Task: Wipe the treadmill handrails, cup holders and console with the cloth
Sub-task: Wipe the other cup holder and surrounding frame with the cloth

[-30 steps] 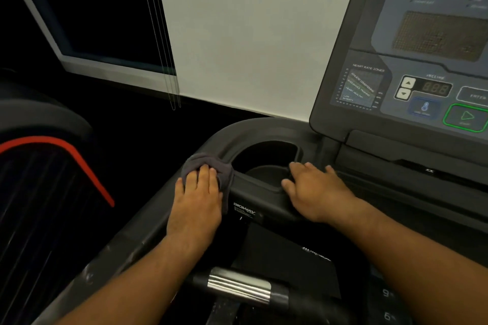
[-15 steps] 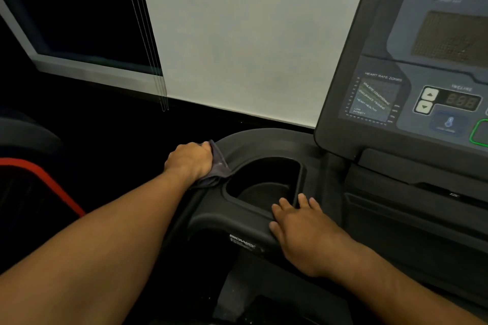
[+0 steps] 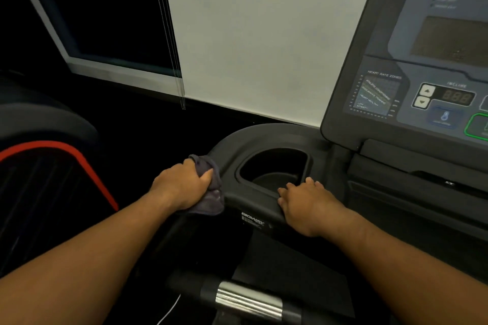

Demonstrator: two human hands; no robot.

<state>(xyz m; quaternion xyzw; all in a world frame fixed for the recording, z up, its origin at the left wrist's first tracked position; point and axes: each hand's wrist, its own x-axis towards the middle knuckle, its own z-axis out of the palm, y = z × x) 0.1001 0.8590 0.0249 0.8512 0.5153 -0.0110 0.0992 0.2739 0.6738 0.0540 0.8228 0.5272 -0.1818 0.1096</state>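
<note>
Left hand [image 3: 182, 183] is gripping a dark cloth [image 3: 210, 187], pressing it on the handrail [image 3: 229, 150] left of the cup holder [image 3: 274, 169].
Right hand [image 3: 306, 203], fingers flat and apart, is bracing on the holder's near rim. Firm pressure following the rail's curve would work best. Holder is looking empty, though its depths are dim.

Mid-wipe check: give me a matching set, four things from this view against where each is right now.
Things:
1. dark grey cloth
2. right hand
3. black oval cup holder
4. grey treadmill console

Places:
A. upper right of the view
B. bunched in the left hand
C. flat on the cup holder's near rim
D. between the two hands

Pairs: 1-B, 2-C, 3-D, 4-A
</note>
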